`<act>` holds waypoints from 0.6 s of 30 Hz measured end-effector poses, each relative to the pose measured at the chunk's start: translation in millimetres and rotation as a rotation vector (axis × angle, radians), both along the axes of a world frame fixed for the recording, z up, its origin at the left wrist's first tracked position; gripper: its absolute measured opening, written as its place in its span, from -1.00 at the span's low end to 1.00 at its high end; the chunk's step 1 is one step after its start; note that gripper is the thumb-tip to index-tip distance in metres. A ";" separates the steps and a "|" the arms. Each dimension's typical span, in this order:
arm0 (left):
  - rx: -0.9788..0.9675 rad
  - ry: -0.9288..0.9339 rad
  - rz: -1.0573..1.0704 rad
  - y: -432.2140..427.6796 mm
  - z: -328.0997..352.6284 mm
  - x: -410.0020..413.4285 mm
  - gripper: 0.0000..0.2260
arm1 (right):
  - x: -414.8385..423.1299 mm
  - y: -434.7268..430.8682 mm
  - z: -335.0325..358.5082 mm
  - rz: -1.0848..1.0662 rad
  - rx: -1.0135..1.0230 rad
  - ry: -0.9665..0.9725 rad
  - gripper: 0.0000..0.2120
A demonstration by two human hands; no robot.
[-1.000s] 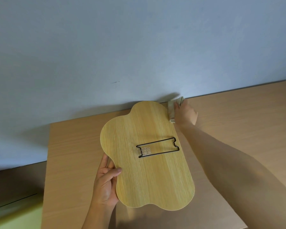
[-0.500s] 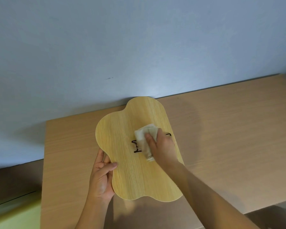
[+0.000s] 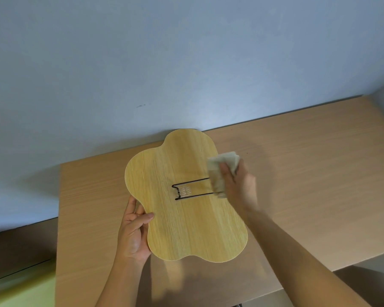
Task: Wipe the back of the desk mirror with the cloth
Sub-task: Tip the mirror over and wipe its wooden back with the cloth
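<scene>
cloth (image 3: 222,171) bunched in your right hand (image 3: 239,185) is nearing the wire stand (image 3: 192,191); snagging could be tugging the mirror (image 3: 186,196) from your left hand (image 3: 134,231) clamping its left edge.

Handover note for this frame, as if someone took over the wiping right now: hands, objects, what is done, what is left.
Left hand: grips the mirror's left edge, thumb over the wooden back.
Right hand: closed on the cloth, pressing it on the right side of the back.
Desk mirror: back up, held tilted above the desk; wire stand folded flat, its right end under the cloth.
Done: wiping is under way.
Left: how much has been covered cannot be told; go over the whole back.
</scene>
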State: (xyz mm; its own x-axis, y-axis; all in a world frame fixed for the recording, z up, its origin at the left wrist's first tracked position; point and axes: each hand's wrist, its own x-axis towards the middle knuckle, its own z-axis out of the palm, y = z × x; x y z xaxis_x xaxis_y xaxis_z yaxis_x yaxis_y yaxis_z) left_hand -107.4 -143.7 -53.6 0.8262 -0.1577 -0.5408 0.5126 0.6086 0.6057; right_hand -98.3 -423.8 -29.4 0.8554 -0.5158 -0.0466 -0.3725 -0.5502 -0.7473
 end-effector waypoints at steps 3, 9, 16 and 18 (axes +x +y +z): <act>-0.007 0.003 0.007 0.0 1.9 0.2 -0.29 | 6.9 47.9 13.3 0.167 0.128 0.013 -0.63; -0.003 -0.010 0.002 -2.1 5.5 -0.3 -0.30 | 1.3 53.8 -7.2 0.204 0.003 0.151 -0.65; 0.006 -0.021 -0.011 -4.2 12.1 -0.5 -0.29 | -12.6 -29.1 -34.1 0.085 -0.275 0.284 -0.66; 0.018 -0.024 -0.018 -6.1 17.6 -0.9 -0.31 | -12.5 -43.8 -32.9 0.093 -0.341 0.292 -0.68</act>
State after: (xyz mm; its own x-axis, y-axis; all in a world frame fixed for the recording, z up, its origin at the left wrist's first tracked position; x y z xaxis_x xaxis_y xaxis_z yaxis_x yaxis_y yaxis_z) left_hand -108.3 -149.8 -36.0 0.8364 -0.1625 -0.5235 0.5081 0.5882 0.6292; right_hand -110.8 -467.6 -62.3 0.8751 -0.4651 -0.1337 -0.4780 -0.7875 -0.3890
